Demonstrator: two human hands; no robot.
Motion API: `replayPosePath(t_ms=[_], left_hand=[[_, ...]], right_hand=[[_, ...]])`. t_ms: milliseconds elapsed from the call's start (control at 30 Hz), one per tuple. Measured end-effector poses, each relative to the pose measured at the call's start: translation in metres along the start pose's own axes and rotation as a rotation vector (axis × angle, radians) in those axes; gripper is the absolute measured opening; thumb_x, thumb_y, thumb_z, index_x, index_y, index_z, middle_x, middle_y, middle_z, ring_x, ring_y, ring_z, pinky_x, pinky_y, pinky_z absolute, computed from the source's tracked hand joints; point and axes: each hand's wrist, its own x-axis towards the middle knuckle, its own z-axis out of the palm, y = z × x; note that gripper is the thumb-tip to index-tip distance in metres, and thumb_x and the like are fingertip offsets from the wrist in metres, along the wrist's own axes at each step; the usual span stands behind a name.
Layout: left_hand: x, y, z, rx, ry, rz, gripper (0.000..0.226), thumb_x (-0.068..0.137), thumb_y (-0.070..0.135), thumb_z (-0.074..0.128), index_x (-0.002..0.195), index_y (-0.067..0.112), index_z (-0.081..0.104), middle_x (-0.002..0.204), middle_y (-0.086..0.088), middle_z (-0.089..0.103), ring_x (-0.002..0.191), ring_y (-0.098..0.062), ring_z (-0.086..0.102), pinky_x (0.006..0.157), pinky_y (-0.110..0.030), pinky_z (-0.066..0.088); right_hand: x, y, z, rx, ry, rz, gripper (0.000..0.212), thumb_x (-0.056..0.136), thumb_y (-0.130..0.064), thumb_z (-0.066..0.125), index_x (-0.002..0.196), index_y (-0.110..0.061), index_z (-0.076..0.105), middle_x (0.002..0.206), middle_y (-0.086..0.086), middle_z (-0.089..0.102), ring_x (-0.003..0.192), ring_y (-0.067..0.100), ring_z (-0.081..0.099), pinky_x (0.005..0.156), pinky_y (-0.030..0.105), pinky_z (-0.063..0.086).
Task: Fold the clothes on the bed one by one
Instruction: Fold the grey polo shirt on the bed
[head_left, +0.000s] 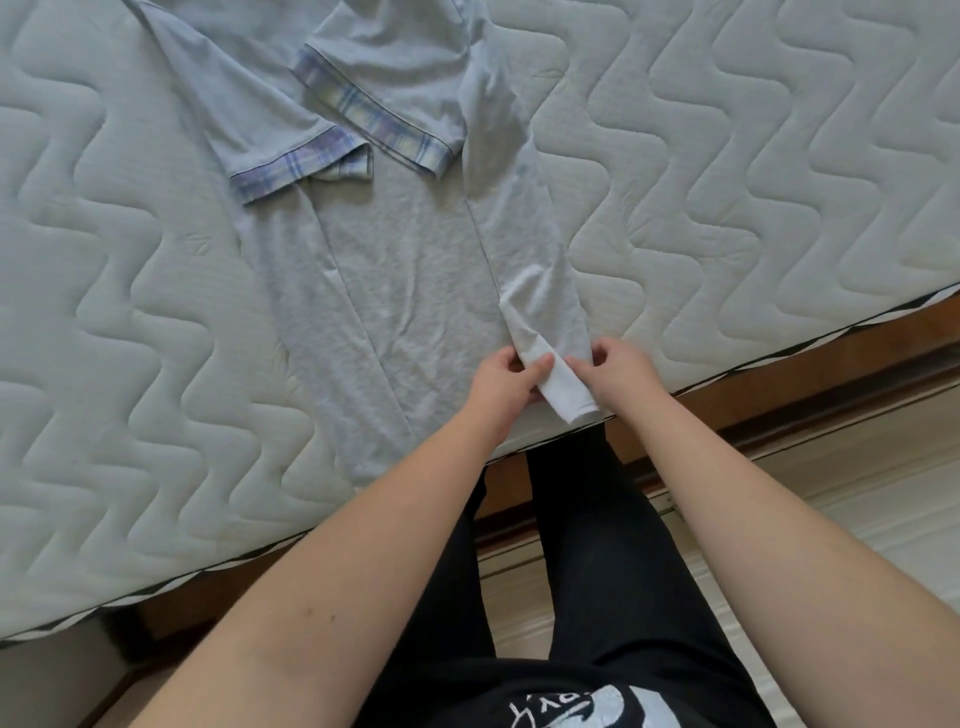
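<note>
We have the shirt (405, 270) lying flat on the mattress (727, 182), its hem toward the near edge and its collar end running out of view at the far side, with both long sides already turned in over the middle. Our left hand (501, 387) and right hand (618, 376) meet at the near right corner of the hem, each pinching the bunched, twisted end (563, 392) of the right flap, which hangs just over the mattress edge. To do this step well, we judge that we should untwist that corner, draw it taut toward us so the flap lies smooth along its fold line, and set its hem level with the left flap's hem; a light pull will do, since the knit looks thin and stretchy and would drag the whole shirt nearer if tugged hard. Then the sleeves need checking, because the cuffs overlap unevenly and would make a lumpy bundle when we fold the length. Counting: one shirt in view, two short sleeves with two plaid cuffs (296, 163) (379, 124), two flaps folded inward, one mattress, and two hands, both busy on the same corner. We see no other clothes from here.
</note>
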Motion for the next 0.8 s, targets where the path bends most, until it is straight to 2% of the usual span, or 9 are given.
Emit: replayPosePath(t_ms=[33,100,233,333,400,500,600,700,800], left_hand=[[-0.001,-0.002,-0.001,0.031,0.025,0.008,0.026,0.093,0.014,0.065,0.117,0.004,0.062,0.11,-0.011,0.07,0.099,-0.023,0.07,0.083,-0.034,0.059],[-0.001,-0.006,-0.003,0.143,0.103,0.015,0.025,0.094,0.013,0.064,0.117,0.004,0.061,0.108,-0.013,0.07,0.099,-0.025,0.069,0.087,-0.04,0.058],[0.0,-0.017,-0.007,0.329,0.176,0.045,0.009,0.093,0.019,0.065,0.099,0.014,0.061,0.097,-0.011,0.07,0.092,-0.026,0.069,0.081,-0.042,0.059],[-0.001,-0.023,-0.006,0.353,0.137,-0.001,0.023,0.089,0.025,0.071,0.107,0.014,0.06,0.099,-0.009,0.07,0.093,-0.024,0.069,0.083,-0.042,0.059],[0.0,-0.027,-0.005,0.396,0.078,-0.037,0.037,0.086,0.025,0.075,0.117,0.012,0.06,0.104,-0.008,0.07,0.096,-0.024,0.068,0.087,-0.043,0.057],[-0.002,-0.033,-0.005,0.521,0.033,-0.046,0.036,0.086,0.022,0.073,0.119,0.012,0.062,0.109,-0.005,0.07,0.098,-0.021,0.067,0.09,-0.042,0.056],[-0.006,-0.038,-0.007,0.646,0.087,-0.001,0.025,0.09,0.029,0.069,0.109,0.013,0.067,0.1,-0.004,0.072,0.089,-0.02,0.067,0.086,-0.04,0.055],[-0.012,-0.042,-0.007,0.614,0.116,-0.054,0.021,0.092,0.032,0.066,0.084,0.013,0.06,0.08,-0.006,0.072,0.074,-0.022,0.071,0.079,-0.043,0.058],[-0.017,-0.047,-0.011,0.734,0.101,-0.036,0.019,0.091,0.03,0.067,0.08,0.017,0.057,0.082,-0.007,0.073,0.079,-0.024,0.071,0.08,-0.042,0.058]], right_hand=[[0.001,0.0,0.0,-0.028,-0.008,0.006,0.028,0.09,-0.044,0.064,0.104,-0.02,0.062,0.089,-0.005,0.062,0.08,0.015,0.057,0.065,0.029,0.04],[0.004,0.003,-0.003,-0.093,-0.015,0.005,0.026,0.093,-0.039,0.062,0.105,-0.016,0.063,0.091,0.0,0.063,0.086,0.021,0.059,0.07,0.031,0.042],[0.008,0.01,-0.015,-0.127,-0.032,-0.009,0.023,0.095,-0.035,0.06,0.106,-0.015,0.064,0.095,0.003,0.064,0.087,0.022,0.059,0.073,0.031,0.041],[0.005,0.016,-0.015,-0.13,0.021,-0.043,0.02,0.098,-0.032,0.055,0.103,-0.016,0.065,0.095,0.002,0.066,0.09,0.024,0.062,0.072,0.03,0.04],[0.002,0.017,-0.013,-0.105,0.044,-0.038,0.024,0.097,-0.038,0.055,0.105,-0.018,0.064,0.096,0.0,0.065,0.092,0.022,0.061,0.074,0.032,0.042],[-0.003,0.018,-0.012,-0.162,-0.089,-0.014,0.029,0.088,-0.044,0.066,0.105,-0.022,0.057,0.093,-0.006,0.06,0.087,0.017,0.058,0.075,0.034,0.046],[-0.007,0.024,-0.016,-0.353,-0.165,0.009,0.022,0.089,-0.037,0.068,0.096,-0.019,0.06,0.088,-0.001,0.064,0.08,0.018,0.062,0.067,0.03,0.044],[-0.014,0.031,-0.017,-0.241,-0.13,0.033,0.012,0.093,-0.029,0.064,0.088,-0.021,0.056,0.082,-0.002,0.064,0.064,0.01,0.063,0.054,0.026,0.041],[-0.021,0.034,-0.013,-0.358,-0.001,0.011,0.014,0.093,-0.029,0.063,0.088,-0.018,0.057,0.084,0.002,0.062,0.075,0.02,0.061,0.061,0.031,0.039]])
